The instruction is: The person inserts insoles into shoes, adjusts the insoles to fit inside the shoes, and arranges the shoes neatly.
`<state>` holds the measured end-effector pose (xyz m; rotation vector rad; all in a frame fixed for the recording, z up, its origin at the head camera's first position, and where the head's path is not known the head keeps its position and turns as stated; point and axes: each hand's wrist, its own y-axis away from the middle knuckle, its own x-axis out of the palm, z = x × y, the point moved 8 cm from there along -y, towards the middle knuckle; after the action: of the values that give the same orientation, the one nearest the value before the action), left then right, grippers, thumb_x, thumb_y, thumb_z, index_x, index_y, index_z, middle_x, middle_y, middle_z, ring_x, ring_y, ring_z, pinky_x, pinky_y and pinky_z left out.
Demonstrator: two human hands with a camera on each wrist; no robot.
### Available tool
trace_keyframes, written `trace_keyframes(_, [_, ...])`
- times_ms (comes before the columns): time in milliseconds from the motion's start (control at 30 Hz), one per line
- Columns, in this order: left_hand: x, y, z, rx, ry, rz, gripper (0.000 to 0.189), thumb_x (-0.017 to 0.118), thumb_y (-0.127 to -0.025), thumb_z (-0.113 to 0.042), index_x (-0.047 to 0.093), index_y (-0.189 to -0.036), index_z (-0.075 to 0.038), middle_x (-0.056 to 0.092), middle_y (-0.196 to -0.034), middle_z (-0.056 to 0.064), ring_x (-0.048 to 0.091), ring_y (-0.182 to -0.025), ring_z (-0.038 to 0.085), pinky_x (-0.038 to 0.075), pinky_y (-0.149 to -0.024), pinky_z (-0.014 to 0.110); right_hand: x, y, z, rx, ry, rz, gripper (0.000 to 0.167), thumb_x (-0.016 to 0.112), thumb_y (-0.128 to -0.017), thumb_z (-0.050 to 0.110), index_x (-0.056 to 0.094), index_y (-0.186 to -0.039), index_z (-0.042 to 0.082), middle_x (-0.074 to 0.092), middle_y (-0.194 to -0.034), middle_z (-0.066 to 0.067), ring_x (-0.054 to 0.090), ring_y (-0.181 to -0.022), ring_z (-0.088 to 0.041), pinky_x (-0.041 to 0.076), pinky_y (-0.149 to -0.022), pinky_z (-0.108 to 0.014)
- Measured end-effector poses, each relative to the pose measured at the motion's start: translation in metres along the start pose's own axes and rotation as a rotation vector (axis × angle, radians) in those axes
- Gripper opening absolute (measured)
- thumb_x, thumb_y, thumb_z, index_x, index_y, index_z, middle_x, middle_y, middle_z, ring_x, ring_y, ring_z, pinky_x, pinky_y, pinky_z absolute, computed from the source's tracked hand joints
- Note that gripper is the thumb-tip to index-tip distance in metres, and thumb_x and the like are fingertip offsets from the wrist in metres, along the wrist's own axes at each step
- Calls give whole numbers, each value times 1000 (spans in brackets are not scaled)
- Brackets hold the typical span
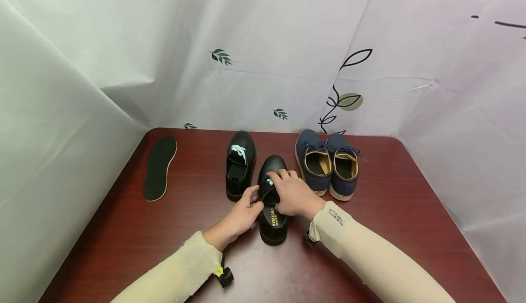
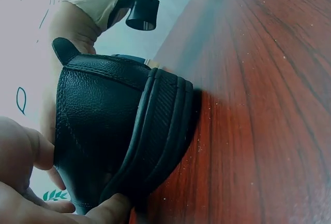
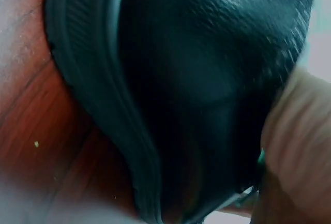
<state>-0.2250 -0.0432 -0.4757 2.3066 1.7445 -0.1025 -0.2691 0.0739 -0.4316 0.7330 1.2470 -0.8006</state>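
In the head view a black leather shoe (image 1: 273, 237) with pale laces and gold lettering on its insole stands on the table, toe pointing away. My left hand (image 1: 244, 211) holds its left side, thumb near the opening and fingers lower along the wall. Across the top of the shoe lies my right hand (image 1: 293, 193), fingers bent over the lace area and thumb by the opening. The left wrist view shows the shoe's heel (image 2: 103, 105) and my left fingers against it. Close up in the right wrist view is the shoe's dark side (image 3: 207, 79), partly blurred.
A second black shoe (image 1: 240, 166) stands just beyond, to the left. Two navy lace-up shoes (image 1: 314, 182) sit side by side at the right. A dark insole (image 1: 160, 168) lies far left on the reddish table (image 1: 197, 170). White patterned fabric (image 1: 263, 43) hangs around the table's back and sides.
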Motion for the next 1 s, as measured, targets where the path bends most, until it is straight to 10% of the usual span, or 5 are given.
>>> trace_keyframes(300, [-2, 2, -2, 6, -13, -34, 54, 49, -98, -12, 33, -148, -1, 43, -148, 30, 50, -133, 38, 45, -104, 49, -4, -1, 6, 17, 59, -122, 63, 70, -81, 18, 53, -141, 9, 60, -129, -17, 57, -118, -41, 55, -90, -48])
trace_keyframes(600, [-2, 4, -1, 16, 7, -31, 52, 48, -98, -10, 33, -146, 1, 43, -148, 31, 48, -135, 38, 42, -107, 52, -9, 0, -6, -138, -44, -165, 48, 66, -98, 29, 56, -143, 16, 68, -128, -8, 68, -108, -22, 54, -90, -42])
trace_keyframes(1000, [-1, 0, 2, -2, -40, -16, 51, 48, -98, -14, 35, -146, -3, 46, -146, 29, 54, -121, 32, 50, -81, 35, 10, 6, -30, -159, -289, -239, 49, 51, -104, 36, 47, -150, 19, 51, -149, -5, 45, -134, -30, 39, -109, -49])
